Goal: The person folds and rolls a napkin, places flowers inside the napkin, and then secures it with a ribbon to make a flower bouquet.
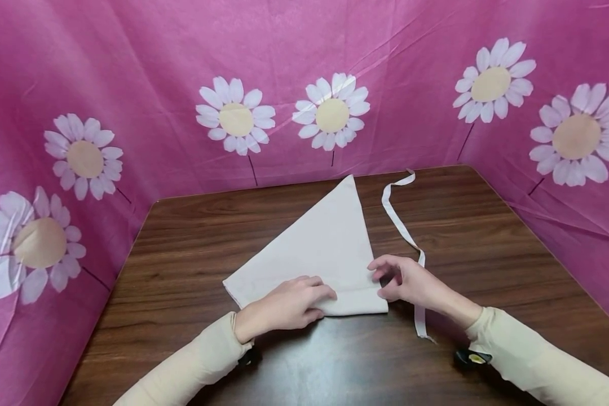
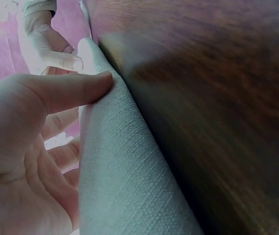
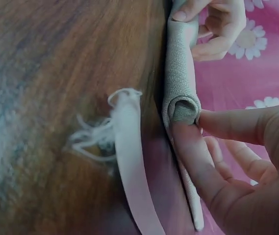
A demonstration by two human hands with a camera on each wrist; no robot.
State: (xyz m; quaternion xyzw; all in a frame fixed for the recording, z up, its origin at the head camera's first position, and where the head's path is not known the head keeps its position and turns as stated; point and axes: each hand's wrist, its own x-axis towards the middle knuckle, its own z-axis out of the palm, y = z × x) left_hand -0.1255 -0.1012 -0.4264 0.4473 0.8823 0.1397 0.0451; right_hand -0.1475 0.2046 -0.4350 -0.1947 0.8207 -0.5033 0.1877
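Observation:
A cream cloth [image 1: 314, 237] lies on the table, narrowing to a point at the far side. Its near edge is rolled, and the hollow end of the roll [image 3: 181, 73] shows in the right wrist view. My left hand [image 1: 294, 301] lies over the near edge, its thumb [image 2: 80, 91] on the roll and its fingers on the other side. At the roll's right end, my right hand [image 1: 406, 282] pinches the cloth between thumb and index finger. Under the right wrist runs a narrow white ribbon [image 1: 398, 220], frayed at its near end.
The brown wood-grain table [image 1: 182, 237] has rounded far corners. Pink fabric [image 1: 284, 45] printed with white daisies hangs behind it and on both sides. The ribbon stretches from the far edge to the right forearm.

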